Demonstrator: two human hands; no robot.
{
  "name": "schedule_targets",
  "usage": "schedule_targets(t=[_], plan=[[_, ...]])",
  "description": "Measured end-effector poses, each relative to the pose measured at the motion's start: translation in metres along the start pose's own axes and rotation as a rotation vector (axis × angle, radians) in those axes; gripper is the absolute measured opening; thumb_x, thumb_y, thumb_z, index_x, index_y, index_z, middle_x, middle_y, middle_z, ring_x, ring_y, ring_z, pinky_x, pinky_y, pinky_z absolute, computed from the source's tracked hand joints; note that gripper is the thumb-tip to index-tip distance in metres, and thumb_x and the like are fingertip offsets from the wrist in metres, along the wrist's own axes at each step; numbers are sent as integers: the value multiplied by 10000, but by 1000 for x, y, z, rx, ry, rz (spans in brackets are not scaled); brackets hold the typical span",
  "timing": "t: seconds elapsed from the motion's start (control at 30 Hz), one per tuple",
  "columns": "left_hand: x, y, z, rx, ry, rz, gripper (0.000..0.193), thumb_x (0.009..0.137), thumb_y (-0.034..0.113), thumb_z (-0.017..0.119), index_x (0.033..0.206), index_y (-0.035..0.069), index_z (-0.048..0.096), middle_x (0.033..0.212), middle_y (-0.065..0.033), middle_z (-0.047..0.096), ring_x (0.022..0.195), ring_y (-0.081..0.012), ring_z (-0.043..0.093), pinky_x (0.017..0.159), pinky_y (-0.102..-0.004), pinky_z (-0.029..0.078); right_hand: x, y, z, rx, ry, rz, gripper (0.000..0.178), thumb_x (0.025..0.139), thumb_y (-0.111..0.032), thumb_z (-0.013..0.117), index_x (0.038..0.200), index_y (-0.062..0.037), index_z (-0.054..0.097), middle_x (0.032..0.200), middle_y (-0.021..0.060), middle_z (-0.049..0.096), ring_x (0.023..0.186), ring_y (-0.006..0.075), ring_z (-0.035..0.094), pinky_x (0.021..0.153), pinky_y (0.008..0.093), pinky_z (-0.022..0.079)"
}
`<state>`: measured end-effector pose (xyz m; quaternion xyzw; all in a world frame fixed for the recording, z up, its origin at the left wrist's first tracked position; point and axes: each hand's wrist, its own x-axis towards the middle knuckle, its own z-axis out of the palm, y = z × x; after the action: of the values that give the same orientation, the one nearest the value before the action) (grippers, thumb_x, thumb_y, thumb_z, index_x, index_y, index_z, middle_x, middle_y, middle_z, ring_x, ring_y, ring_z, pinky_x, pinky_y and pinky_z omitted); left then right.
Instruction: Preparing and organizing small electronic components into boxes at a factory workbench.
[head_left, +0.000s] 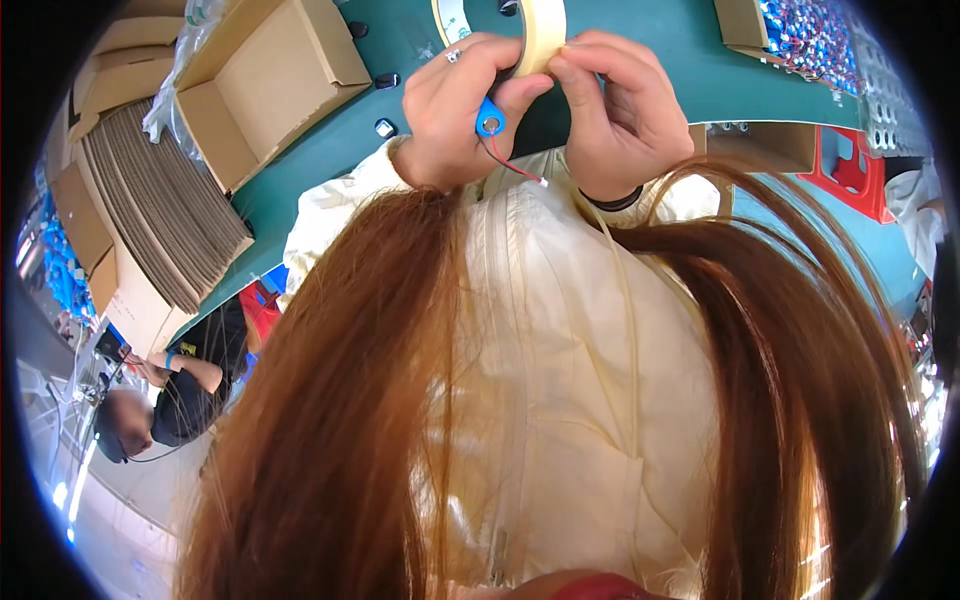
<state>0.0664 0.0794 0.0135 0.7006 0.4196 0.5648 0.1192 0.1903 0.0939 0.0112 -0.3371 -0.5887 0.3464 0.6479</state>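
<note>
My left hand is closed around a roll of pale yellow tape, its fingers reaching into the ring. Tucked in the same hand's palm is a blue cylindrical battery cell; red and black wires trail from it to a small white connector. Against the roll's near edge, my right hand pinches with thumb and forefinger at the tape. Whether a loose tape end lies between those fingertips is too small to tell. Both hands are raised in front of my cream jacket.
An open cardboard box stands left on the green table, beside stacked cardboard sheets. Small black pieces lie nearby. A box of blue wired cells sits far right, above a red stool. Another person works at left.
</note>
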Motion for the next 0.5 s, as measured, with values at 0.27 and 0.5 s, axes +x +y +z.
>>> schedule_targets(t=[0.27, 0.5], plan=[[0, 5, -2, 45, 13, 13, 209, 772, 149, 668, 812, -27, 562, 678, -114, 577, 548, -239, 539, 492, -275, 430, 3, -5, -1, -10, -21, 0, 132, 716, 151, 612, 834, 97, 588, 843, 167, 607, 721, 171, 587, 651, 234, 488], [0, 6, -4, 34, 23, -2, 191, 768, 125, 668, 812, -26, 560, 672, -114, 573, 547, -244, 538, 487, -282, 427, 5, -13, 2, -33, -120, 158, 70, 792, 87, 565, 855, 66, 542, 828, 105, 585, 669, 96, 534, 599, 195, 454]])
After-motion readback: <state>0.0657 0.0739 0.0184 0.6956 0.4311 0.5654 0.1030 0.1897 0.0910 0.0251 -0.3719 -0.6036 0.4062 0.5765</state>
